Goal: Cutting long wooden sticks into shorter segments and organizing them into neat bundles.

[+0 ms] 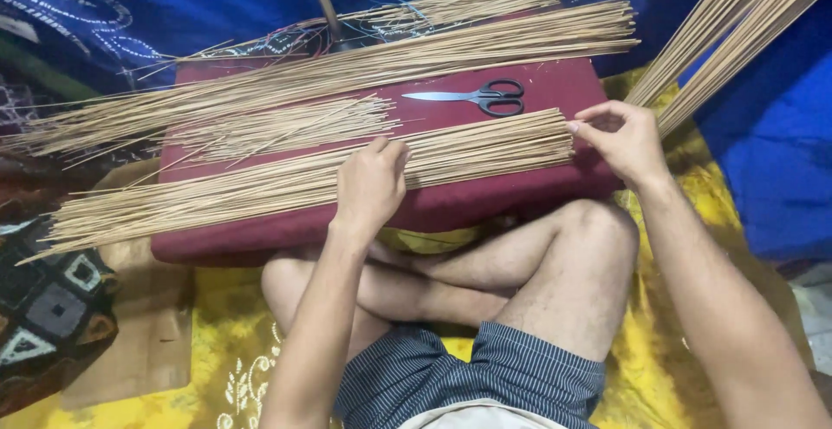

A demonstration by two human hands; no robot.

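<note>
The left hand [371,182] is pressing flat, fingers together, on the near bundle of thin pale bamboo sticks [260,188], lying on the dark red cushion [555,91]. The right hand [622,139] is pinching the stick ends at the bundle's right end. This looks like evening the ends; the next move probably needs steady holding. Black-handled scissors [477,96] are lying behind the bundle.

My left hand [371,185] lies palm down, fingers curled forward and pressing flat, the forearm running straight up from my lap. My right hand [622,139] reaches out further to the side, wrist bent inward, thumb and forefinger pinched together at their tips. Both arms are bare, and my legs are crossed beneath them.
</note>
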